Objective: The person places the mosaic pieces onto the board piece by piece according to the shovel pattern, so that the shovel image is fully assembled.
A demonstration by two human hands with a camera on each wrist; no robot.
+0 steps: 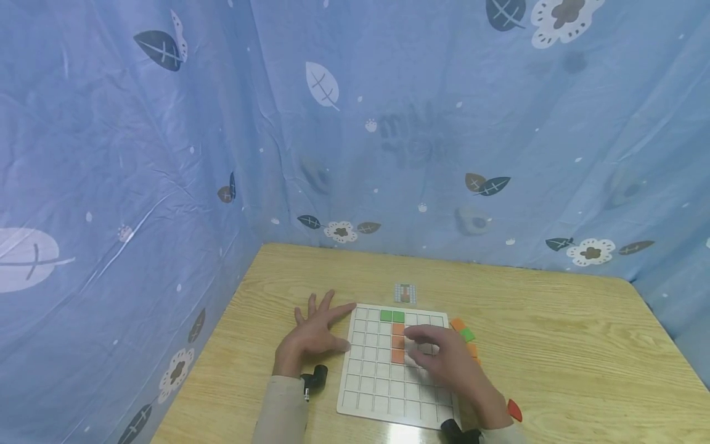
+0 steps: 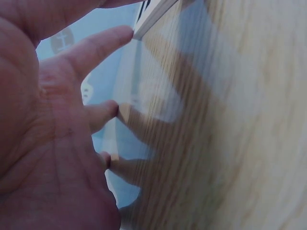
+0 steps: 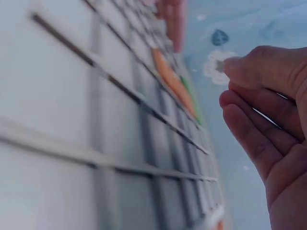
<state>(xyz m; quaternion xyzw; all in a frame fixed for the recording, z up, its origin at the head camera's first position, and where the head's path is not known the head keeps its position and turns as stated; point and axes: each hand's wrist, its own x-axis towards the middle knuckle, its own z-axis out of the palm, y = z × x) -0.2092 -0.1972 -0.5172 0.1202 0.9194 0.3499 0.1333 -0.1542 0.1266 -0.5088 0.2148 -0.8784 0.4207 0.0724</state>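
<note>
A white grid board (image 1: 366, 387) lies on the wooden table. Two green tiles (image 1: 386, 316) sit side by side in its top row, and three orange tiles (image 1: 397, 356) run down a column below the right-hand one. My left hand (image 1: 315, 335) is spread flat at the board's left side, thumb and index finger reaching its edge. Over the board's right half hovers my right hand (image 1: 448, 356), its thumb and fingertips bent loosely beside the orange column. Nothing shows between those fingers (image 3: 249, 129) in the right wrist view.
Right of the board lie several loose tiles, among them an orange tile (image 1: 457, 324) and a green tile (image 1: 468, 335). A small patterned card (image 1: 405, 293) lies beyond the board. Near my right wrist is a red piece (image 1: 514, 410). A blue curtain (image 1: 388, 154) hangs behind the table (image 1: 582, 345).
</note>
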